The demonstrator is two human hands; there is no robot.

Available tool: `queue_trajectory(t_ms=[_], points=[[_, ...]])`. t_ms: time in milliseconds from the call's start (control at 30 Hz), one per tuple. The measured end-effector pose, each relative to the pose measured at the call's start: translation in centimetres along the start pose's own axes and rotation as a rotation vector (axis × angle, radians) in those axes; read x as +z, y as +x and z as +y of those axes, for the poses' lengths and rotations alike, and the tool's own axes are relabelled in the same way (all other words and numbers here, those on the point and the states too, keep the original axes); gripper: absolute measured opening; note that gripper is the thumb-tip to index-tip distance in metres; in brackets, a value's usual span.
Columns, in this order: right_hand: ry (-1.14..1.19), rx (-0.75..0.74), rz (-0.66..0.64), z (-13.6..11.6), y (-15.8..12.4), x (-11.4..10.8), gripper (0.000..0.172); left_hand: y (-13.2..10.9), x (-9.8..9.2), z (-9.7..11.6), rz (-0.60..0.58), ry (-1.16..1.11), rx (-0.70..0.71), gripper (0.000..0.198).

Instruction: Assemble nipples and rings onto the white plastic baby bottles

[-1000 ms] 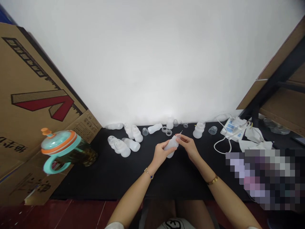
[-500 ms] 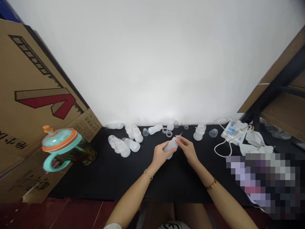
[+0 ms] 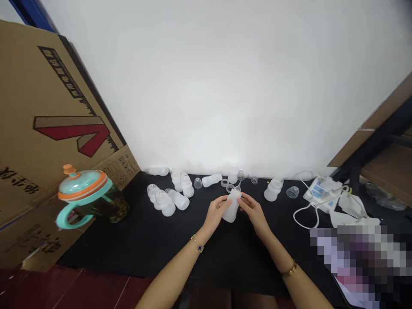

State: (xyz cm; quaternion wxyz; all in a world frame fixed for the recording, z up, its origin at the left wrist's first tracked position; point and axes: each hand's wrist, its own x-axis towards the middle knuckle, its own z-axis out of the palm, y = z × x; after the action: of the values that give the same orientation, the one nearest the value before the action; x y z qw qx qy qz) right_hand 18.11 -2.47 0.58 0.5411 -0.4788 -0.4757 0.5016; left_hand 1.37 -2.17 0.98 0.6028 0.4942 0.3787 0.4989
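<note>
Over the middle of the black table I hold a small translucent white bottle between both hands. My left hand wraps its fingers round the bottle's left side. My right hand grips its right side near the open neck, and a thin clear piece sticks up by the neck. Several more white bottles lie in a cluster to the left. Another capped bottle stands to the right, with loose rings and clear caps near the wall.
A teal and orange lidded jug stands at the left table edge before a big cardboard box. A white device with cables and white bags sit at right. A blurred patch covers the lower right. A wooden shelf frame rises at far right.
The bottle has been turned more upright between my hands, and both hands have shifted slightly. The view has tilted a little.
</note>
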Motion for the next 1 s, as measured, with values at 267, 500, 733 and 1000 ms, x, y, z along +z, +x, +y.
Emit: queue_trajectory(t_ms=[267,500,733,1000], points=[[0.017,0.01,-0.025,1.3,0.5,-0.1,0.056,0.1,-0.4,-0.1,-0.017,-0.05,-0.087,0.052],[-0.158,-0.108,0.124,1.6,1.6,-0.7,0.058,0.7,-0.8,-0.9,0.07,-0.08,-0.113,0.05],[-0.836,-0.344,0.288,0.6,8.9,-2.2,0.048,0.7,-0.8,-0.9,0.121,-0.102,-0.077,0.045],[-1.258,-0.324,0.269,2.3,13.2,-2.0,0.044,1.2,-1.5,-0.5,0.212,-0.129,-0.004,0.044]])
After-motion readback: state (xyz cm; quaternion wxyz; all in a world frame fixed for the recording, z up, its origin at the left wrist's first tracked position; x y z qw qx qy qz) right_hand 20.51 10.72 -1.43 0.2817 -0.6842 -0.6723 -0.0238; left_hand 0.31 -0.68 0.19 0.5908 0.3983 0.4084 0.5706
